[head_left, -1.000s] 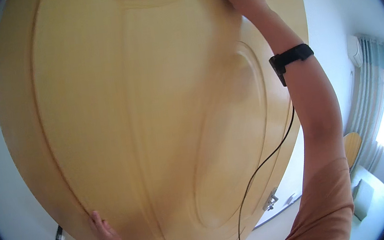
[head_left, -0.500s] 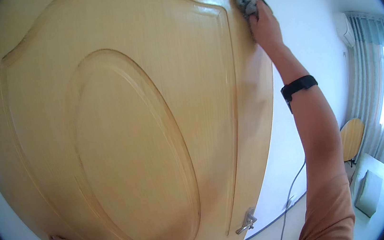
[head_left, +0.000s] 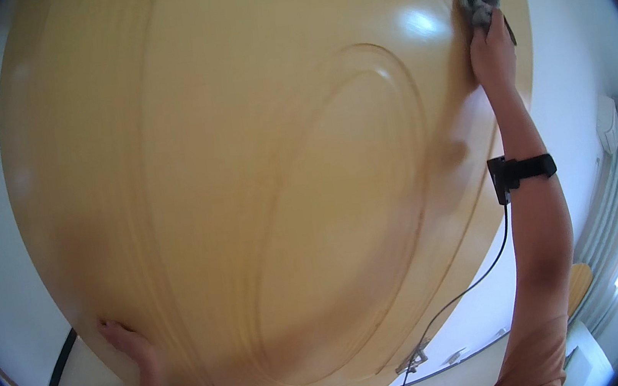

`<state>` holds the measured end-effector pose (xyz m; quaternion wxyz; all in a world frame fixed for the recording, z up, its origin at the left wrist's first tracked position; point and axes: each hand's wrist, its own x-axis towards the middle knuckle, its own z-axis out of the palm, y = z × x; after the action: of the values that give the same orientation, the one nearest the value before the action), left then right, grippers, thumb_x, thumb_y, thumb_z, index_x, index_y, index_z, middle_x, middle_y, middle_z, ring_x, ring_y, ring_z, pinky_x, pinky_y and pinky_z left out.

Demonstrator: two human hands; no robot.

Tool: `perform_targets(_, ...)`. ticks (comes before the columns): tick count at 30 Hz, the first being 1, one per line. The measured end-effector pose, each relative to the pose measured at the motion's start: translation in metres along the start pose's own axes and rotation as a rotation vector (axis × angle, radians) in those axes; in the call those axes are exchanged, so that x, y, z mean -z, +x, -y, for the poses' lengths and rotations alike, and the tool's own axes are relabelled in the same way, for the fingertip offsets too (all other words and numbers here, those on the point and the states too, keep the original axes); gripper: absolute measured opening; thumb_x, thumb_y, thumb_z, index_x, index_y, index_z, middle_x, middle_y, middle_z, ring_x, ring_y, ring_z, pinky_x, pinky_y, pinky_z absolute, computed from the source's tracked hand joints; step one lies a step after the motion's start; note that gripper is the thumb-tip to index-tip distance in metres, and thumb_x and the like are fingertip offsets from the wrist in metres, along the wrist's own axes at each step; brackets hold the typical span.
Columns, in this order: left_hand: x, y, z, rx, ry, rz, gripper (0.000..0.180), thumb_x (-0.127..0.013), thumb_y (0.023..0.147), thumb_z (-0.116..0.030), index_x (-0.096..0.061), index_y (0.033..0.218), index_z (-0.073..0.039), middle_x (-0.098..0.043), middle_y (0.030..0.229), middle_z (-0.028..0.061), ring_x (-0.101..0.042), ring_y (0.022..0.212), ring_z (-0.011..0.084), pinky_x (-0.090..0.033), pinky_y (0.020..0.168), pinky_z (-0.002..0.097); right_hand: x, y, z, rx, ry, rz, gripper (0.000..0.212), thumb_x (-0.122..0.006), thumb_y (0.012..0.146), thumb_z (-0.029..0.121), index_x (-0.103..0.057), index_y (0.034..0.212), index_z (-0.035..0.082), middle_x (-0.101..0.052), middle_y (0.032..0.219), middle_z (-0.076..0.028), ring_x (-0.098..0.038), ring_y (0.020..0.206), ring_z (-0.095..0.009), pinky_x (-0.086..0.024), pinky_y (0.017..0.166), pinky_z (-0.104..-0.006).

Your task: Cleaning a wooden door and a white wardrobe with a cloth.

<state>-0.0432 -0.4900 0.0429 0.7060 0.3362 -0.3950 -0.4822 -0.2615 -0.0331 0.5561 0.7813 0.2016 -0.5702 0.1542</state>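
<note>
A large pale wooden door [head_left: 327,214] with carved curved mouldings and an oval panel fills most of the head view. High at its right side, my right hand [head_left: 495,60] is closed round a bunched grey cloth [head_left: 480,1] held against the door's surface. Down at the lower left, my left hand [head_left: 133,346] grips the door's left edge; some of its fingers are hidden. Each forearm wears a black strap, and a thin dark cable [head_left: 453,300] hangs from the right strap [head_left: 526,168].
A metal door handle [head_left: 416,357] sticks out at the door's lower right. Beyond are a white wall, a white air conditioner [head_left: 608,124], pale green curtains [head_left: 612,194] beside a bright window, and a round wooden board [head_left: 581,287]. A dark strip [head_left: 61,371] runs along the lower left.
The view has tilted and shifted, so the door looks nearer and its handle lower. My right hand stays high on the door with the cloth; more of my left forearm shows.
</note>
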Motion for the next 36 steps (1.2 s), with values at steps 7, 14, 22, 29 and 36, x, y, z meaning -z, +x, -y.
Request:
perform_targets(7,0.055,-0.06,-0.064,-0.049,0.106,0.258,0.049,-0.03,0.096,-0.028,-0.031,0.129,0.008,-0.039,0.124,0.0236,-0.038,0.114,0.0335,-0.029,0.099,0.0408,0.045,0.062,0.111,0.04,-0.015,0.074,0.047,-0.046,0.086,0.018,-0.038,0.129,0.003,-0.056,0.113,-0.023,-0.054,0.104,-0.041,-0.044,0.086,-0.0492)
perform_targets(14,0.124,-0.059,-0.044,-0.28,0.271,0.598,0.051,-0.041,0.095,-0.025,-0.027,0.13,0.008,-0.038,0.119,0.0273,-0.039,0.11,0.0388,-0.03,0.096,0.0459,0.096,0.013,0.315,0.31,0.28,0.208,0.05,-0.053,0.077,0.001,-0.04,0.125,-0.002,-0.044,0.125,-0.026,-0.044,0.113,-0.044,-0.039,0.095,-0.0471)
perform_targets(22,0.113,-0.043,-0.012,-0.508,0.358,0.78,0.056,-0.049,0.09,-0.02,-0.023,0.133,0.006,-0.031,0.13,0.0267,-0.036,0.118,0.0379,-0.029,0.1,0.0461,0.095,-0.029,0.366,0.53,0.4,0.26,0.031,-0.052,0.08,0.012,-0.052,0.11,0.005,-0.054,0.112,-0.023,-0.051,0.105,-0.041,-0.044,0.087,-0.0463)
perform_targets(29,0.116,-0.015,0.027,-0.377,0.303,0.726,0.06,-0.041,0.096,-0.035,-0.025,0.133,0.01,-0.038,0.126,0.0311,-0.043,0.113,0.0425,-0.035,0.095,0.046,0.091,-0.081,0.386,0.768,0.526,0.11,0.022,-0.048,0.085,0.024,-0.057,0.102,0.015,-0.052,0.121,-0.023,-0.05,0.114,-0.039,-0.041,0.097,-0.0459)
perform_targets(36,0.095,-0.007,0.006,-0.415,0.374,0.636,0.053,-0.035,0.098,-0.031,-0.03,0.132,0.009,-0.039,0.128,0.0292,-0.042,0.115,0.0404,-0.035,0.096,0.0424,0.07,-0.043,0.277,0.572,0.419,0.171,0.03,-0.053,0.084,0.021,-0.055,0.114,0.021,-0.054,0.122,-0.019,-0.054,0.111,-0.036,-0.045,0.093,-0.0419)
